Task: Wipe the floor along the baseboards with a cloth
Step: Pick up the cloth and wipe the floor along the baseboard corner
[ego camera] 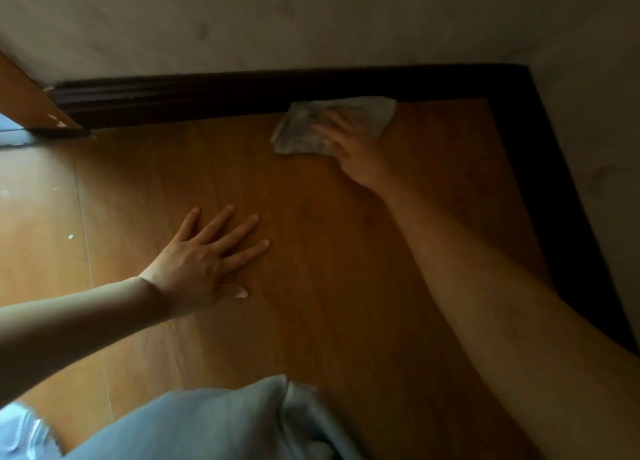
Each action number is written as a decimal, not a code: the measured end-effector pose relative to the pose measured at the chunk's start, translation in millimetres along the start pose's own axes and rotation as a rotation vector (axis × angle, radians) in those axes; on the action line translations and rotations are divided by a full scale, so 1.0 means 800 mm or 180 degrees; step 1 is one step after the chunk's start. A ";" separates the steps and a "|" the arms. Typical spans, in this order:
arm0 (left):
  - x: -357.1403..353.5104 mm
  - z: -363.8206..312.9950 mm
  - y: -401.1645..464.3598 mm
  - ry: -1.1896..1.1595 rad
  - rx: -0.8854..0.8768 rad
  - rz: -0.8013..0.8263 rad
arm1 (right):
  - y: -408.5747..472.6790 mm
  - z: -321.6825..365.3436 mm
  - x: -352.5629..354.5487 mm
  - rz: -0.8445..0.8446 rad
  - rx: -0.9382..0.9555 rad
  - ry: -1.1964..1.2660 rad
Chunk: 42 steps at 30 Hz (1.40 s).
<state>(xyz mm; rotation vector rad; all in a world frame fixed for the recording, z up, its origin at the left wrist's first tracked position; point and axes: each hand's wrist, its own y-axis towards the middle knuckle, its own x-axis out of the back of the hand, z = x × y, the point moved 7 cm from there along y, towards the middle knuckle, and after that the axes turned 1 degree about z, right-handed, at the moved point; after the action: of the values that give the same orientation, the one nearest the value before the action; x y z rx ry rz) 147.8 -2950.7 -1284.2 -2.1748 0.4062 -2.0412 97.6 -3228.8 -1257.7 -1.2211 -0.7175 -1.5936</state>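
Observation:
A crumpled grey cloth (367, 116) lies on the brown wooden floor (329, 269), right against the dark baseboard (207, 96) of the far wall. My right hand (349, 148) presses flat on the cloth with its fingers spread, covering the cloth's middle. My left hand (207, 258) rests palm down on the bare floor nearer to me, fingers straight and spread, holding nothing.
The baseboard turns at a corner (516, 82) and runs down the right wall. A wooden door edge (24, 99) stands at the far left. My pale clothing (214, 425) fills the bottom. White specks (71, 237) lie on the left floor.

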 end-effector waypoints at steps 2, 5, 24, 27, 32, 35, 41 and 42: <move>-0.001 0.001 -0.001 0.0015 0.0022 -0.0004 | -0.020 -0.067 0.026 -0.0159 -0.0389 0.0033; -0.001 0.001 -0.001 -0.0001 0.0009 -0.0012 | -0.043 -0.098 0.038 -0.0421 -0.1022 0.0135; 0.000 0.003 -0.002 0.0031 0.0033 0.0041 | -0.037 -0.075 0.019 -0.0235 -0.0940 -0.0058; 0.000 0.003 -0.002 0.0041 0.0018 0.0047 | -0.044 -0.115 0.032 -0.0074 -0.0784 -0.0121; 0.000 0.001 0.000 0.0073 -0.0001 -0.0048 | -0.077 -0.181 0.060 -0.0151 -0.2107 -0.0540; 0.000 0.002 0.002 0.0105 -0.0007 -0.0032 | -0.058 -0.113 0.036 -0.0382 -0.2067 -0.0304; -0.003 0.003 0.000 0.0129 0.0026 0.0006 | -0.026 0.095 -0.038 0.0030 -0.0683 -0.0193; -0.003 0.003 0.000 0.0116 0.0027 0.0007 | -0.026 0.103 -0.039 0.0044 -0.0662 -0.0166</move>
<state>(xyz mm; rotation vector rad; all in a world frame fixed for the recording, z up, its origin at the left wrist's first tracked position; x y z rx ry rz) 150.3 -2950.5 -1287.1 -2.1340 0.4033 -2.0803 109.5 -3139.2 -1258.3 -1.4194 -0.5853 -1.6616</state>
